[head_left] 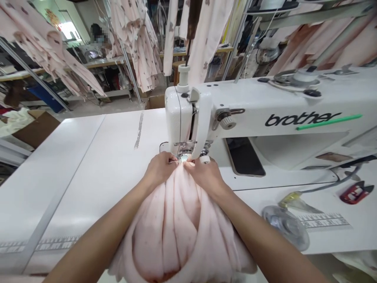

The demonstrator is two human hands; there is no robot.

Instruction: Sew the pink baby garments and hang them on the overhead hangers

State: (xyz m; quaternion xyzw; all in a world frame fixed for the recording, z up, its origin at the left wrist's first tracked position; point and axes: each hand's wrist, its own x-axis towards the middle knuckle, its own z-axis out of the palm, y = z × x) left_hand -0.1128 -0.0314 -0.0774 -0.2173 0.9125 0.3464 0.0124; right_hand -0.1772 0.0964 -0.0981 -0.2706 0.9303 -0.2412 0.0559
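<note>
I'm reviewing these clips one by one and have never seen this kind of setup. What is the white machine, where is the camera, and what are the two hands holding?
The camera sits on the person's head, looking down along both arms. The white machine is a sewing machine on a white table. The left hand and right hand each pinch bunched pale pink fabric at the needle area. To the right lie red thread snips, a clear plastic dish and a printed ruler strip. Similar pink garments hang behind.
</note>
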